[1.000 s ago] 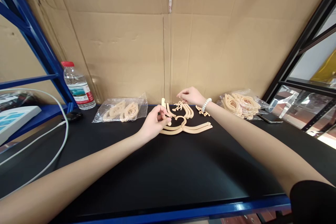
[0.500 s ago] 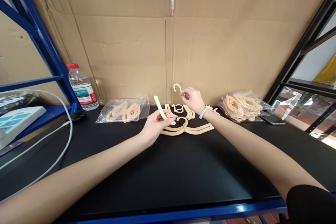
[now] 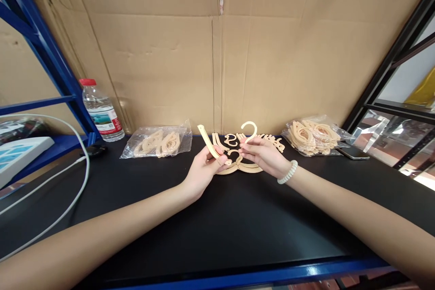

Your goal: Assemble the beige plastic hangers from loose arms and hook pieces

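Your right hand has swung in from the loose parts at the back, pinching the beige hook piece, and now meets your left hand, which pinches the hanger arm, just above the stacked hangers on the black bench.

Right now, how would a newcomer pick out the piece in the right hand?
Start at the cardboard wall behind the black bench, then drop to its middle. The right hand, with a white bracelet, pinches a small beige hook: curled like a question mark and raised, unlike the straight strip in the left hand.
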`<action>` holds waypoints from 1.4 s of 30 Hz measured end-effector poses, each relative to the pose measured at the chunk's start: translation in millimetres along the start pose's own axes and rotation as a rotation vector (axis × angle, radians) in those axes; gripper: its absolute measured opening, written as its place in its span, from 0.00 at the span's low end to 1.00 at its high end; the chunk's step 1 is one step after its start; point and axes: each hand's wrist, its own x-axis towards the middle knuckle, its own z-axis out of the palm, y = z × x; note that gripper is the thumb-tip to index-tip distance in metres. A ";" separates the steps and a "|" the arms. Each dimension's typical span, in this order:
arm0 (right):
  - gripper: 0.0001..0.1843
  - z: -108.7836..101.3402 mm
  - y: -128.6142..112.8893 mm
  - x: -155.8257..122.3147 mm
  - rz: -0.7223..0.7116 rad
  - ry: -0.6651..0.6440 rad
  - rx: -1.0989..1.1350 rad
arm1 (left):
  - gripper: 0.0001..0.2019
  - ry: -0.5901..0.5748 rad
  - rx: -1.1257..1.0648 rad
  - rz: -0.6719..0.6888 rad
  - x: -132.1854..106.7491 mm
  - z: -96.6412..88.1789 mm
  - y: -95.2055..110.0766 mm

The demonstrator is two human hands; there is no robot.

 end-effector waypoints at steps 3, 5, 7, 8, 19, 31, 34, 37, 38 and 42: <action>0.15 -0.9 3.3 -14.1 0.050 -0.039 0.028 | 0.16 -0.011 0.042 0.021 -2.4 1.8 -1.9; 0.15 -0.6 5.8 -18.8 0.076 -0.063 0.057 | 0.16 -0.013 0.083 0.043 -3.9 2.5 -3.0; 0.15 0.3 7.7 -21.3 0.102 -0.087 0.079 | 0.15 -0.019 0.111 0.058 -5.4 2.9 -3.9; 0.15 0.9 8.3 -22.1 0.108 -0.098 0.079 | 0.15 -0.026 0.120 0.065 -6.1 3.1 -4.3; 0.11 5.4 11.1 -33.5 0.138 -0.229 0.001 | 0.13 -0.103 0.163 0.078 -9.9 3.2 -11.6; 0.10 3.1 8.1 -37.4 0.165 -0.263 0.010 | 0.13 -0.048 0.218 0.111 -12.3 4.7 -10.5; 0.09 2.5 8.0 -37.5 0.174 -0.271 0.010 | 0.14 -0.058 0.219 0.110 -12.9 5.0 -10.4; 0.08 2.0 8.0 -37.5 0.173 -0.280 0.013 | 0.14 -0.062 0.214 0.114 -13.3 4.4 -11.4; 0.08 2.0 8.2 -37.6 0.170 -0.283 0.013 | 0.14 -0.064 0.213 0.112 -13.4 4.1 -11.8; 0.08 2.9 9.2 -38.5 0.154 -0.289 -0.004 | 0.13 -0.072 0.208 0.088 -14.1 3.6 -12.4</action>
